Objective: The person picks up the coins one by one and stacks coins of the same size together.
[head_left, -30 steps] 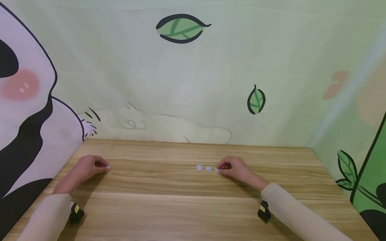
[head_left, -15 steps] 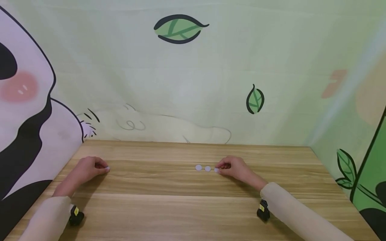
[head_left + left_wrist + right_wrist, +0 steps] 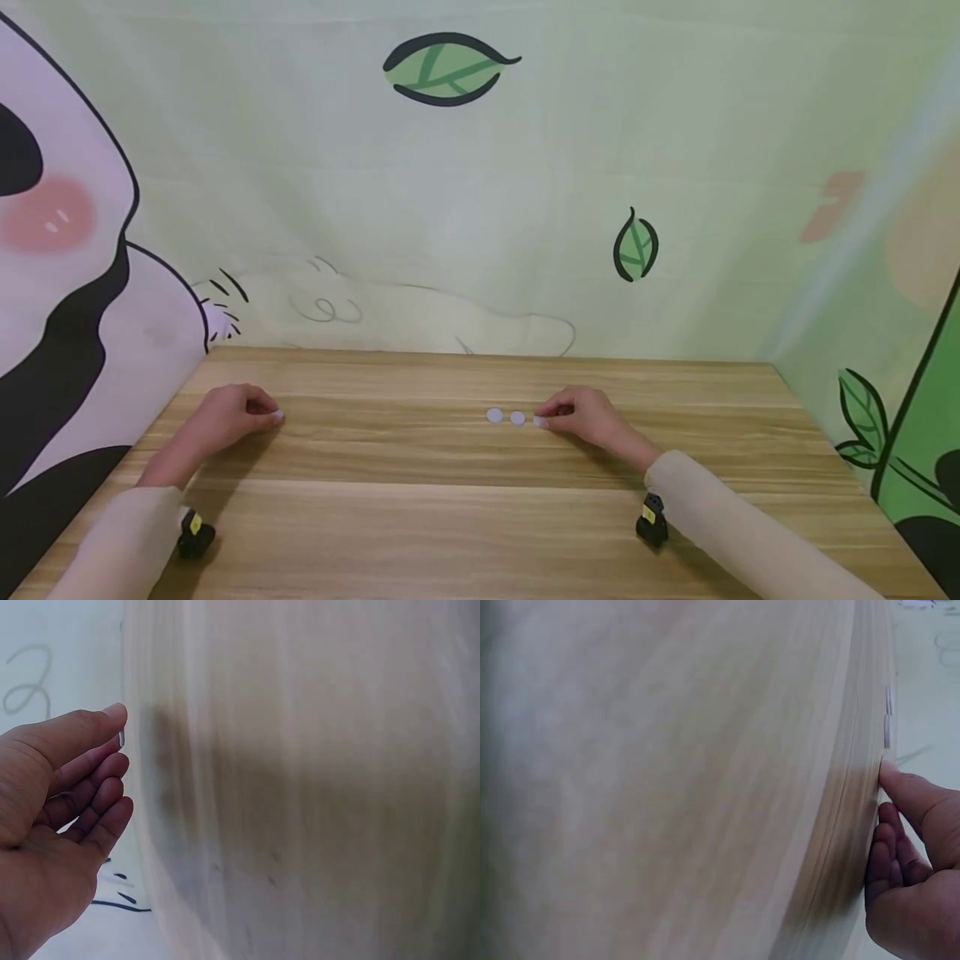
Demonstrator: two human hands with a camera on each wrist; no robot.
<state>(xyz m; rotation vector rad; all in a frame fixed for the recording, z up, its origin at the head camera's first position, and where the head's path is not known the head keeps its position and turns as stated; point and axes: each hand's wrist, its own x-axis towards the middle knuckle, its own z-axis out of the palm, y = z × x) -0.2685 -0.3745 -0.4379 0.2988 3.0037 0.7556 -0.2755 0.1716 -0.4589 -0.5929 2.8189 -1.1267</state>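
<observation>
Two small white round discs lie side by side on the wooden table, a left disc (image 3: 494,415) and a right disc (image 3: 517,418). Just right of them my right hand (image 3: 588,417) pinches a third white disc (image 3: 538,422) at the tabletop, its fingers covering part of it. In the right wrist view that thumb and fingers (image 3: 915,855) sit low at the table surface. Over the table's left side, my left hand (image 3: 228,419) pinches another small white disc (image 3: 122,739), seen edge-on between thumb and forefinger in the left wrist view.
The wood-grain table (image 3: 375,533) reaches back to a fabric backdrop (image 3: 480,208) printed with leaves and a panda. A small black camera hangs at each wrist, the left camera (image 3: 196,535) and the right camera (image 3: 652,523).
My left hand has shifted slightly right with its disc. The right hand and the two discs beside it have stayed in place.
</observation>
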